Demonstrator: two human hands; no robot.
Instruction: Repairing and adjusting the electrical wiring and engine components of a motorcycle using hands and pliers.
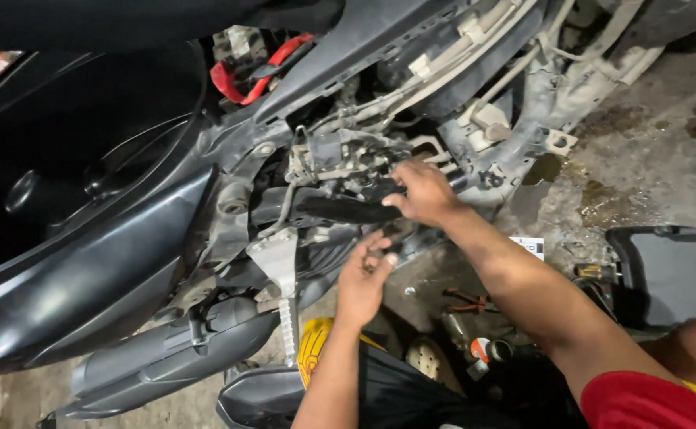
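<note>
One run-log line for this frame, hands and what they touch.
right hand: grips black hose | left hand: open under engine parts, holds nothing visible | scene: scooter body, stained floor

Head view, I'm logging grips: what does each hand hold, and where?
Right hand grips the black rubber intake hose at its near end; left hand pinches something too small to identify.

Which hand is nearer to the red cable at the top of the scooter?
Right. The right hand grips a black hose in the engine bay, below and right of the red cable. The left hand is lower, farther away.
</note>
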